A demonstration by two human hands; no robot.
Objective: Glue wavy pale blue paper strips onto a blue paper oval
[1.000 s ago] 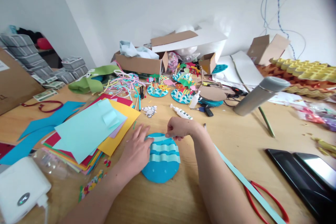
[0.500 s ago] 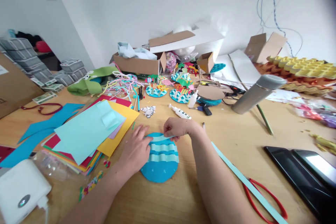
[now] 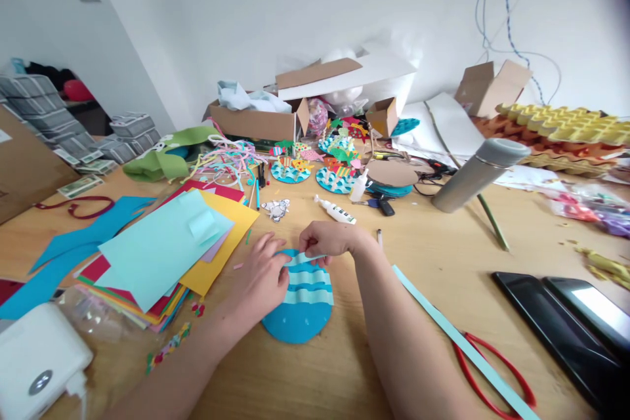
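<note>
A blue paper disc [image 3: 298, 323] lies flat on the table, with wavy light-blue strips [image 3: 309, 287] across its middle. Near its top edge, my right hand [image 3: 329, 240] pinches a light-blue paper strip [image 3: 296, 261] between thumb and fingers. My left hand [image 3: 262, 275] rests at the disc's left edge, fingers apart, its thumb and index fingertips by the strip's left end. Whether those fingertips press the strip or grip it is hard to see. A longer light-blue strip [image 3: 443, 321] lies on the right across red-handled scissors [image 3: 522, 377].
Coloured paper sheets [image 3: 152, 246] are stacked at the left, near a white device [image 3: 42, 357]. Beyond the disc lie a glue bottle [image 3: 337, 211] and decorated discs [image 3: 290, 172]. A grey flask [image 3: 480, 174] and black trays [image 3: 541, 321] are on the right.
My right hand has shifted slightly left along the disc's top edge, still pinching the strip. The whole view has moved slightly.
</note>
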